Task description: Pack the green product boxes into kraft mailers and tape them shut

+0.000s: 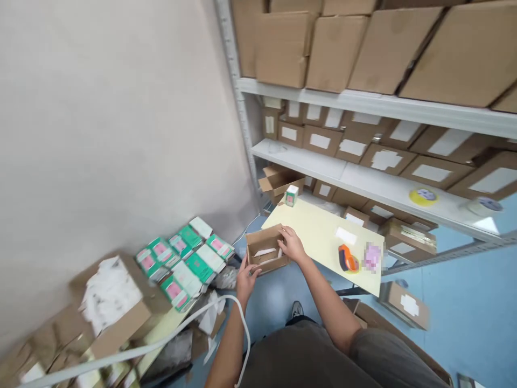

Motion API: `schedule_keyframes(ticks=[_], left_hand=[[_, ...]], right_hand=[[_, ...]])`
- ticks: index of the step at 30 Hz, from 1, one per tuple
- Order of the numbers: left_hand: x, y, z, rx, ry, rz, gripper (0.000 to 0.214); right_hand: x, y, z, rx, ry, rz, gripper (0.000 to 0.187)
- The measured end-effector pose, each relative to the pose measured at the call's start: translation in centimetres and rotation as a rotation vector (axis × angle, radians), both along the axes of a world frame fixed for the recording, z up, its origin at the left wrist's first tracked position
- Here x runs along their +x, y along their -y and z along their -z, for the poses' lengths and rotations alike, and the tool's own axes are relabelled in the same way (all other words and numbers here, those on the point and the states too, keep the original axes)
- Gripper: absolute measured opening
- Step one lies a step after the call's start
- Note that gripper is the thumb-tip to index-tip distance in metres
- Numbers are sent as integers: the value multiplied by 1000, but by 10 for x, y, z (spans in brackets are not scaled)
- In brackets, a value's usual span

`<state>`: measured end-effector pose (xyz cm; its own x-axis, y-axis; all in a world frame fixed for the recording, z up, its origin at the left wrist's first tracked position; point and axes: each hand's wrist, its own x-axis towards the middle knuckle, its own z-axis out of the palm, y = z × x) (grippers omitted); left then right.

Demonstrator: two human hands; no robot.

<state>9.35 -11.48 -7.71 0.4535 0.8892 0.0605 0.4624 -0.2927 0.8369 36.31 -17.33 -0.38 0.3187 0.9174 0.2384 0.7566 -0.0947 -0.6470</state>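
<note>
Between my two hands is a small open cardboard box (267, 236), with a bit of white showing inside it. My left hand (246, 277) grips its near left corner, thumb and fingers on the wall. At the far right side, my right hand (292, 245) has its fingers over the rim. The box is held above the floor, beside the left end of a pale yellow table (319, 223). A small green and white carton (291, 195) stands at that table's far left corner. To the left, several green, white and pink cartons (197, 267) lie in rows.
An orange tape dispenser (346, 258) and a white paper (346, 235) lie on the table. Behind it, a metal shelf (299, 159) holds many labelled cardboard boxes. A large box with white paper (111, 296) stands at left. A white cable (177, 328) crosses the lower left.
</note>
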Motion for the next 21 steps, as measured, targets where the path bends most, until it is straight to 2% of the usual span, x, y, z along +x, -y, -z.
schedule_keyframes(ticks=[2,5,8,11,16,19,21], left_hand=[[55,-8,0,-4,1,118,13],[127,-18,2,-7,12,267,11],[186,-32,4,-43,-10,371,6],[234,-50,9,-91,-34,460,8],[301,-93,26,-110,-45,551,9],[330,-118,44,-86,-74,616,8],[343,-130,55,-70,-106,661,13]], right_hand=[[50,23,5,13,-6,112,50],[107,54,16,29,-12,254,52],[143,74,29,14,-41,380,55],[167,82,37,-14,-76,467,57],[194,71,38,-46,-69,528,56],[203,49,42,-98,-81,588,59],[205,27,49,-137,-119,624,62]])
